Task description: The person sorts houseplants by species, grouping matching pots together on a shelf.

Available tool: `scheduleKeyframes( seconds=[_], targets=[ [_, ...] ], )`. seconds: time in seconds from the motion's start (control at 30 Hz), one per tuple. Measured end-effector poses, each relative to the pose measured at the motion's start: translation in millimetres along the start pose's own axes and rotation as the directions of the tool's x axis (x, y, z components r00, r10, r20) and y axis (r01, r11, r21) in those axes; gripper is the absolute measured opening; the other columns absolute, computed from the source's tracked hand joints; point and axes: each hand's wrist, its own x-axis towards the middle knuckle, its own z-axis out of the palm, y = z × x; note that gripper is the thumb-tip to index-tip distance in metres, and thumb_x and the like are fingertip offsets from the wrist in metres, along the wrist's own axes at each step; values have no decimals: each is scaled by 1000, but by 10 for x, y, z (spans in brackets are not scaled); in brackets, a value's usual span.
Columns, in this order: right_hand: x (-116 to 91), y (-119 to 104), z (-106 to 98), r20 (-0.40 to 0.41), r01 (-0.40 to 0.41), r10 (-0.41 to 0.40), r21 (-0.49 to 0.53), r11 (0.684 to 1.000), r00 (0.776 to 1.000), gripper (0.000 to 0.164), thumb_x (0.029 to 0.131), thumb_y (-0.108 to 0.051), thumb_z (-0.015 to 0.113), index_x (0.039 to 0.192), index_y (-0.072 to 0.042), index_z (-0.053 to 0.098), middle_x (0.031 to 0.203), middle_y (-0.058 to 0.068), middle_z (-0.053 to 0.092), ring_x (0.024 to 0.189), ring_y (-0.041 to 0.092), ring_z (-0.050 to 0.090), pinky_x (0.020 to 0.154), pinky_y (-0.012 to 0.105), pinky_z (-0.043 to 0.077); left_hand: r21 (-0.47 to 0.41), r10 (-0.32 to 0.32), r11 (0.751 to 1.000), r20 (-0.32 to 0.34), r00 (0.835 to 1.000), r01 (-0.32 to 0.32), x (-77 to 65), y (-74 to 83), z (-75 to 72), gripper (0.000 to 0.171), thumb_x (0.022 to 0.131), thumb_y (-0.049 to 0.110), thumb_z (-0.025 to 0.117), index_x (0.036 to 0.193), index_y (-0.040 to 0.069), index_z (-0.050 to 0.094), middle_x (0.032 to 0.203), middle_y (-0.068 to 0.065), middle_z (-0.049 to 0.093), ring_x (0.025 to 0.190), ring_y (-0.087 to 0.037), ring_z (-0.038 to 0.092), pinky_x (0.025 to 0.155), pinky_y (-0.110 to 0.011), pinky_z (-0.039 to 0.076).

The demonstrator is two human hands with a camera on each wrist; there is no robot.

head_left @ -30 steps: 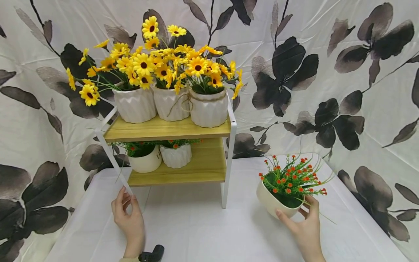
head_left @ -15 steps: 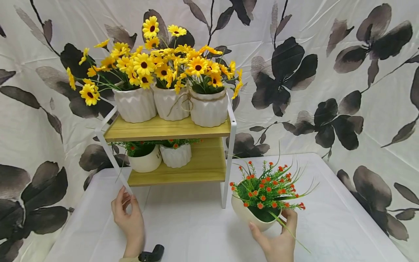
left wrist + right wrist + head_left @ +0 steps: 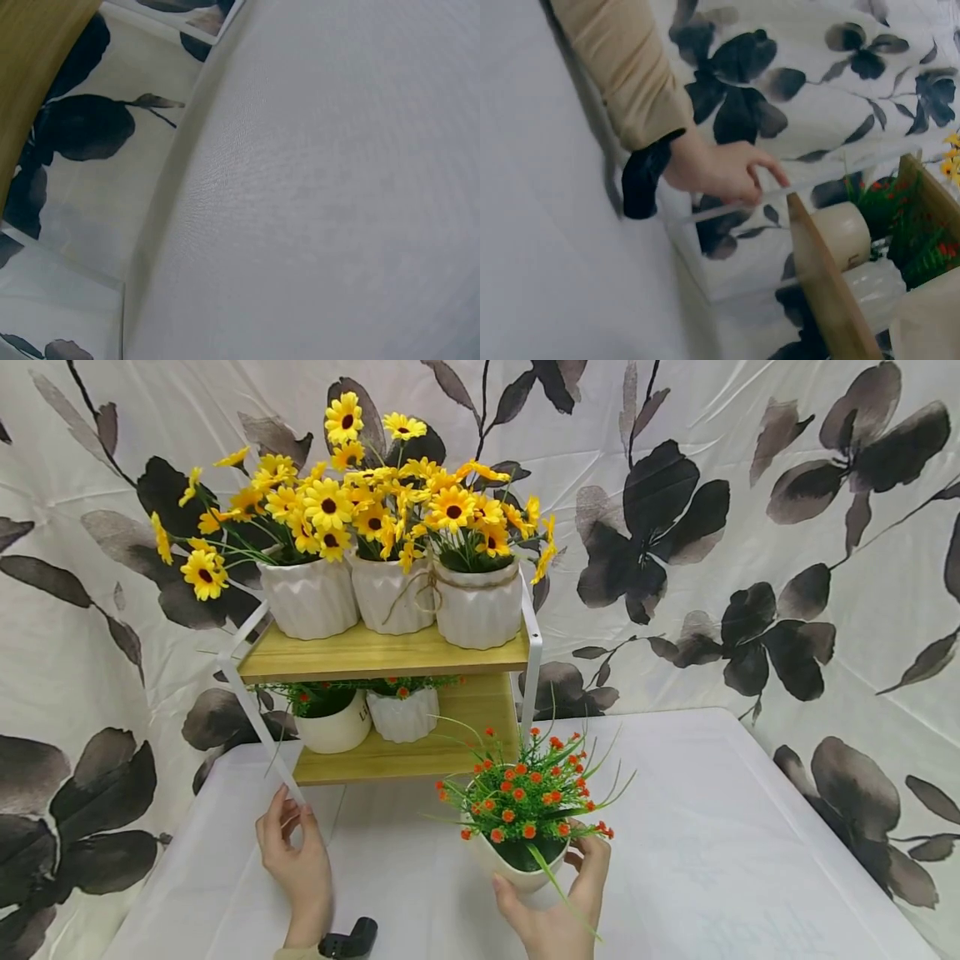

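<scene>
My right hand [image 3: 564, 906] grips a cream pot [image 3: 504, 870] of small red flowers [image 3: 528, 793], thumb in front and fingers round its right side. The pot is tilted in front of the right end of a two-tier wooden shelf [image 3: 360, 657], overlapping the lower board. Part of the cream pot [image 3: 931, 330] fills the lower right corner of the right wrist view. At the shelf's left front, my left hand [image 3: 296, 864] pinches the white metal leg [image 3: 264, 739]. On the lower board stand a cream pot [image 3: 333, 731] and a ribbed white pot [image 3: 403, 717].
Several ribbed white pots with yellow daisies [image 3: 328, 506] line the top board, one tied with twine. A white cloth [image 3: 750, 827] covers the table, and a floral curtain [image 3: 795, 527] hangs behind. A dark band [image 3: 348, 939] is on the left wrist.
My right hand has carried the red-flowered pot leftward across the table, from the right side to in front of the shelf's right end. My left hand stays on the leg.
</scene>
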Motion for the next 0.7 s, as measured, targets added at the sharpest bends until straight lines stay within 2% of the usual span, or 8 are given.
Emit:
scheduleKeyframes(
  seconds=[0.27,0.47,0.53,0.7],
  targets=[
    [46,-93,303,-26,43,-41,69,997,999,86,53,-21,89,122,1,43,116,0,42,109,6,39,88,20,33,-18,-25,1000,-6,1000,24,9,22,1,40,91,-4,58,129,5,58,100,20,46,98,4,48,87,-8,42],
    [144,-106,552,-115,106,-98,66,992,989,85,55,-22,87,124,1,44,116,11,45,107,14,38,85,24,35,-31,-14,999,7,1000,14,-2,-10,10,41,90,-5,57,130,5,58,100,20,46,98,4,49,88,-8,43],
    [169,-111,635,-132,97,-87,65,993,987,85,56,-21,88,126,0,44,118,12,44,106,14,38,84,25,36,-36,-7,999,10,1000,8,-1,-15,11,41,91,-5,57,130,5,57,101,21,45,99,4,49,88,-8,43],
    [202,-115,823,-163,14,-3,71,997,987,88,56,-20,90,129,-4,42,123,11,41,108,13,37,89,24,37,-36,2,999,-2,1000,-2,-2,-3,13,40,91,-4,57,130,5,57,101,19,47,99,2,49,88,-8,43]
  ],
)
